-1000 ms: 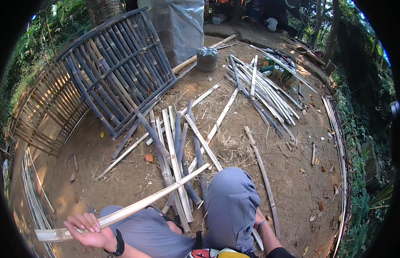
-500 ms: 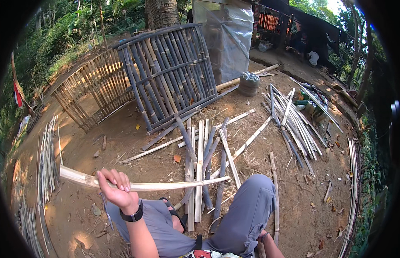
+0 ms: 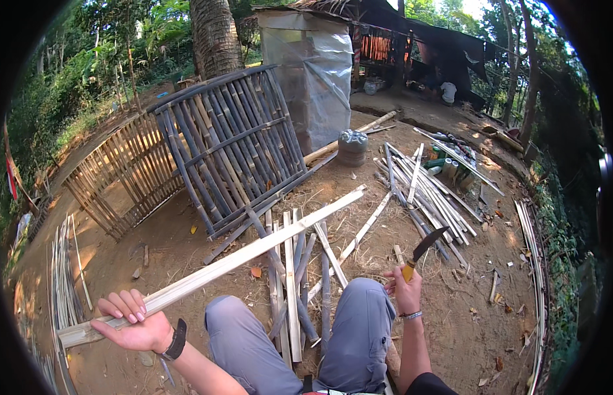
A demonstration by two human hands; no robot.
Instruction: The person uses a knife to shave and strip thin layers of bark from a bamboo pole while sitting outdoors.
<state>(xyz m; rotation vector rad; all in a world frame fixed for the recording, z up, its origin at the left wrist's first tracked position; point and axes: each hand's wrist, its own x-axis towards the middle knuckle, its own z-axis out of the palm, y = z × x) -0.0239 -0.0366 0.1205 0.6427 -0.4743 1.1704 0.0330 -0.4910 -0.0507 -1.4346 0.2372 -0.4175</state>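
Observation:
A long pale split bamboo strip point(image 3: 237, 259) slants up across the view from lower left to upper middle. My left hand point(image 3: 145, 331) holds it close to its near end, between thumb and fingers, with the palm turned up. To the right of my right knee, my right hand point(image 3: 406, 293) grips a knife point(image 3: 427, 245) by its yellow handle. Its dark, curved blade points up and to the right, apart from the strip. Beyond my knees, several cut bamboo pieces point(image 3: 291, 289) lie crossed on the ground.
A slatted bamboo panel point(image 3: 237, 151) leans beyond the pieces, with a lighter bamboo fence section point(image 3: 132, 171) on its left. A dark plastic container point(image 3: 352, 148) stands behind. Piles of strips lie at right point(image 3: 428, 191), far left point(image 3: 65, 276) and far right point(image 3: 535, 283).
The strip has swung from nearly level to a steep slant, its far end up and away. My left hand has moved left and down. My right hand has come into view with the knife.

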